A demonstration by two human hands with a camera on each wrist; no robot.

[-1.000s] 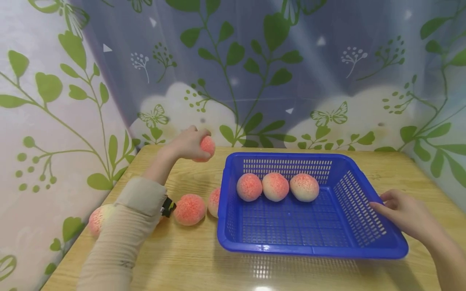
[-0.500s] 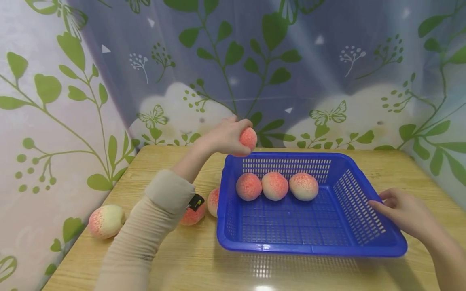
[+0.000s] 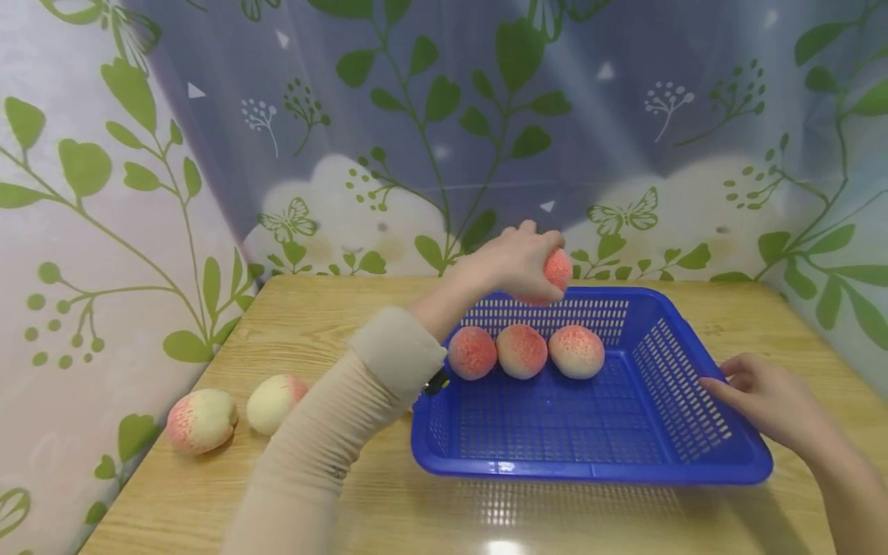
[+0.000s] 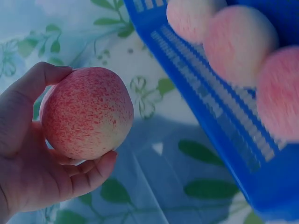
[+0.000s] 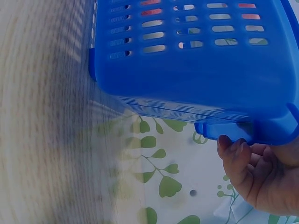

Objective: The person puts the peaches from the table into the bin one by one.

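A pink-speckled peach [image 3: 558, 270] is in my left hand [image 3: 516, 262], above the far rim of the blue plastic basket [image 3: 555, 432]. In the left wrist view, thumb and fingers curl round that peach [image 4: 88, 114]. Three peaches sit in a row along the basket's far side: a left one [image 3: 472, 353], a middle one [image 3: 522, 351] and a right one [image 3: 576, 352]. My right hand [image 3: 770, 401] grips the basket's right rim. From the right wrist, the fingers [image 5: 231, 151] show hooked under the rim's edge.
On the wooden table [image 3: 305, 308], a peach [image 3: 202, 421] lies at the left, and a paler peach [image 3: 275, 403] beside it is partly behind my left sleeve [image 3: 347, 432]. The sleeve covers the table left of the basket. A patterned curtain [image 3: 444, 154] hangs behind the table.
My left hand has carried its peach rightward, from left of the basket to over its far rim. The pale peach has come into view; the sleeve now hides the ones nearer the basket.
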